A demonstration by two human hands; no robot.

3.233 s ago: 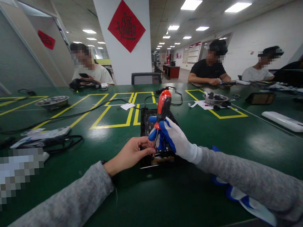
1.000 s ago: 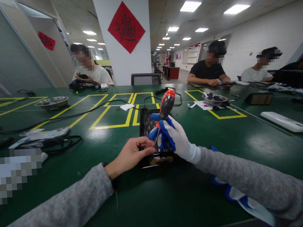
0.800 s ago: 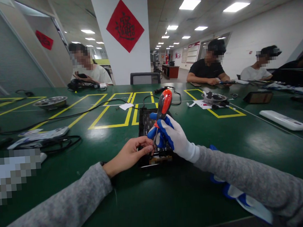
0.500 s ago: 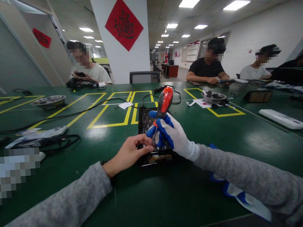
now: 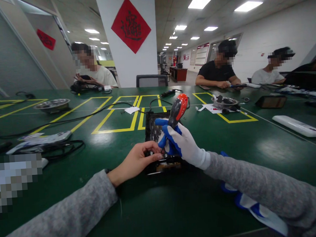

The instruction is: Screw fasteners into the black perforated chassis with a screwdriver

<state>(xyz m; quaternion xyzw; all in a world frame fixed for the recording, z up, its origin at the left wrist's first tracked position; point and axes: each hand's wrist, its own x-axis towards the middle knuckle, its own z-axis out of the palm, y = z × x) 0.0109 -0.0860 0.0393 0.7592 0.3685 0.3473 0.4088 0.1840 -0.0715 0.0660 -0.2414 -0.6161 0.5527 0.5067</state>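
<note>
My right hand (image 5: 185, 143), in a white and blue work glove, is closed round a screwdriver (image 5: 178, 110) with a red and dark grey handle. The screwdriver leans, its handle up to the right and its shaft mostly hidden by the gloved fingers. My bare left hand (image 5: 135, 159) has thumb and forefinger drawn together close to the screwdriver's lower end; what lies between them is too small to make out. Under both hands sits an opened black device casing (image 5: 150, 128), with a brownish circuit part (image 5: 168, 165) showing at its near end.
A spare glove (image 5: 257, 209) lies below my right forearm. Black cables (image 5: 65, 148) and a silver device (image 5: 51, 137) are at left. Metal bowls (image 5: 53, 105) stand further back, and a white power-bank-like block (image 5: 297, 125) lies right. Several people sit across the green table (image 5: 117, 150).
The screwdriver handle has tipped further to the right and a little down, with my right hand shifting slightly right. My left hand stays in nearly the same spot.
</note>
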